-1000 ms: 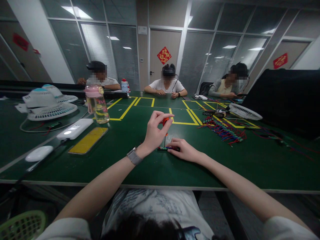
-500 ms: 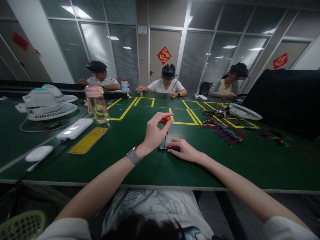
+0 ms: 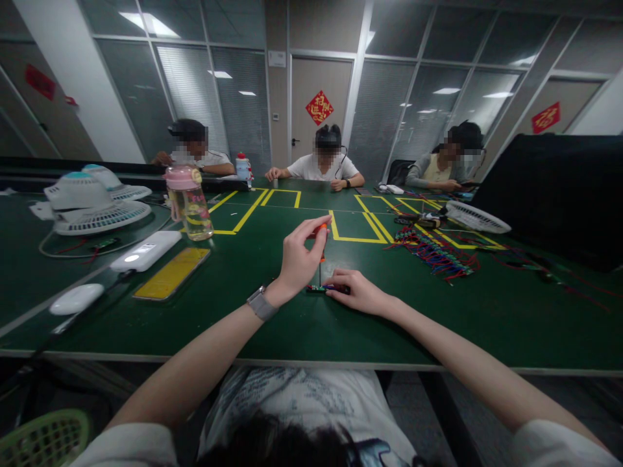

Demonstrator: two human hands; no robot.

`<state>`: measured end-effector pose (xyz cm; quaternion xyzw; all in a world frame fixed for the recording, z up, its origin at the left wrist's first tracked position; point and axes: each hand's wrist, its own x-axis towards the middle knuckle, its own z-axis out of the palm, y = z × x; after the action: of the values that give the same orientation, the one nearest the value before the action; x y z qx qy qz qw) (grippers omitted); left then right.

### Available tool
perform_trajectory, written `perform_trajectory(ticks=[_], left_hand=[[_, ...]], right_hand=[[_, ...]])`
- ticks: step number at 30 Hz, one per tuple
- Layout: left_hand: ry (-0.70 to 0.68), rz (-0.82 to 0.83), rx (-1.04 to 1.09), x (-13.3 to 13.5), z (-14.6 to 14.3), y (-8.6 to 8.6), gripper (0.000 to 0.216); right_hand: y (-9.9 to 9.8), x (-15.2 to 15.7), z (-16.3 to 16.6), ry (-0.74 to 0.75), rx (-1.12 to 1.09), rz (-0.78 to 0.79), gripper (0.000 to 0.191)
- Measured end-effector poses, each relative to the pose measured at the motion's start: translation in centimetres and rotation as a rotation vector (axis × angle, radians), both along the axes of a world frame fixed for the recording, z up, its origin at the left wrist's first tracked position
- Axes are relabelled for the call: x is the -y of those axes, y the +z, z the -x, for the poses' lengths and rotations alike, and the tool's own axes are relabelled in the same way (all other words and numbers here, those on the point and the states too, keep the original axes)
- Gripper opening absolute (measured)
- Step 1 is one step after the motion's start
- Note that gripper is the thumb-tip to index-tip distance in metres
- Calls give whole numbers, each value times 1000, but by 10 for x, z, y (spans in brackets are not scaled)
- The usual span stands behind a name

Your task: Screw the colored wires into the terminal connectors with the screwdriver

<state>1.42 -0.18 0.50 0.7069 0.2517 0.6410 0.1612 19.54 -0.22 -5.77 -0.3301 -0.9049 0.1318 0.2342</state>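
Note:
My left hand [image 3: 302,256] is closed, its thumb and fingers pinching the orange handle of a screwdriver [image 3: 322,257]. The screwdriver stands nearly upright, its thin shaft reaching down to a small green circuit board [image 3: 316,289] on the green table [image 3: 233,324]. My right hand [image 3: 357,290] rests low on the table, fingers curled on the board's right end and holding it there. Dark wire shows beneath those fingers. Whether the tip sits in a screw is too small to tell.
Left of my hands lie a yellow-screened phone [image 3: 172,274], a white power bank [image 3: 146,251] and a pink-lided bottle [image 3: 189,204]. White fans [image 3: 100,204] stand beyond. Rightward are wired circuit boards [image 3: 435,253] and a black monitor [image 3: 559,201]. Several people sit across the table.
The fingers of my left hand have turned and shifted on the screwdriver's handle, covering more of its top. The handle leans slightly further left. My right hand and the board stay put.

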Motion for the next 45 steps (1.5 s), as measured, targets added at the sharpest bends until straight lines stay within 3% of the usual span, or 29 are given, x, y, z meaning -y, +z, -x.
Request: perform_trajectory(ticks=[7,15,19,25,31,34,41,45], left_hand=[[134,-89,-69,4,1,4,11],[-36,36,-14,0,0,-1,28],[-13,49,4,2,-2,2,25],[132,-71,-88,3,1,5,13],[26,-37,-87,1,2,2,29],[7,2,-45,1,1,2,26],[148,-97,-67,3,1,5,9],[154,-74,-83,3,3,4,18]], right_hand=[[-1,-1,1,1,0,-7,24],[-1,-1,0,5,-2,-5,24],[0,-1,0,6,-3,-4,24],[0,0,0,6,-8,-5,24],[0,0,0,7,-9,2,24],[0,0,0,9,-13,2,24],[-3,-2,0,10,-11,-16,24],[-2,-1,0,6,-5,-18,25]])
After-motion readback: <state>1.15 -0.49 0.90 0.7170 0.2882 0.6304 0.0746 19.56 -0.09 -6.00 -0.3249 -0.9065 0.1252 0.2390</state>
